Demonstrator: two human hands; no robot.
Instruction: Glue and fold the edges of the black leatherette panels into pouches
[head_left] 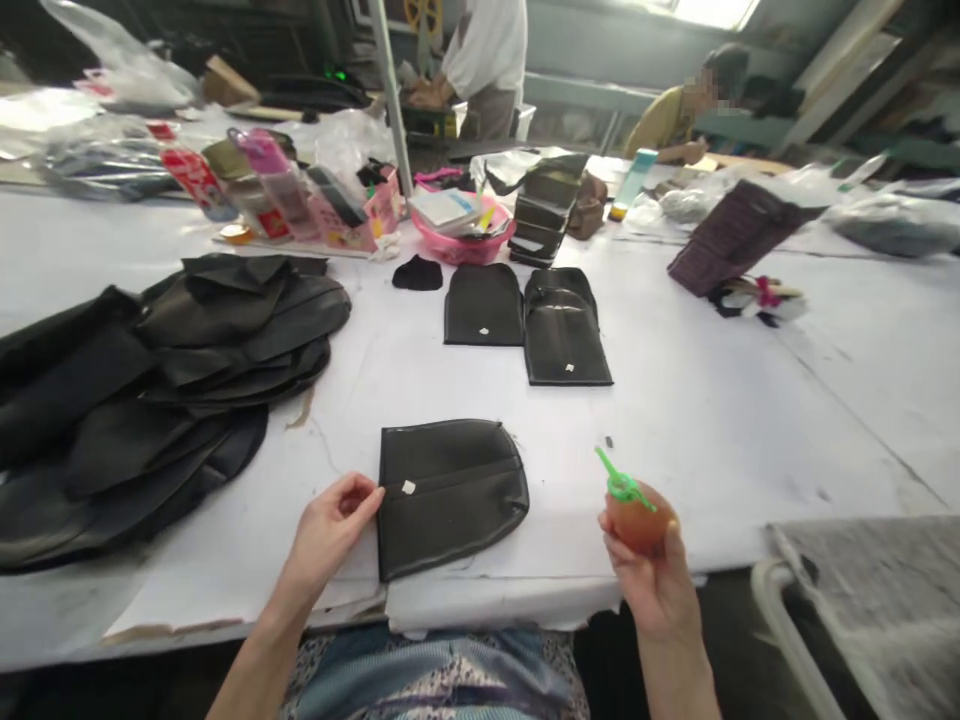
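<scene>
My left hand (336, 528) pinches the straight left edge of a flat black leather-like piece (457, 530). The piece lies on the white-covered table, its rounded end to the right and a small white patch (409, 487) near the pinched edge. In my right hand (652, 580), fingers curl around a rounded amber bottle (639, 522) with a bright green top, held off to the right of the piece. Farther back lie two similar black pieces, a shorter one (484, 300) and a longer one (568, 340), each with a white patch.
A heap of black pieces (217, 340) covers the table's left side. Behind are a pink basket (465, 245), a red-labelled bottle (191, 175) and a dark purple folded item (731, 235). Two people are farther off. A grey cloth-covered chair (870, 600) stands at the right.
</scene>
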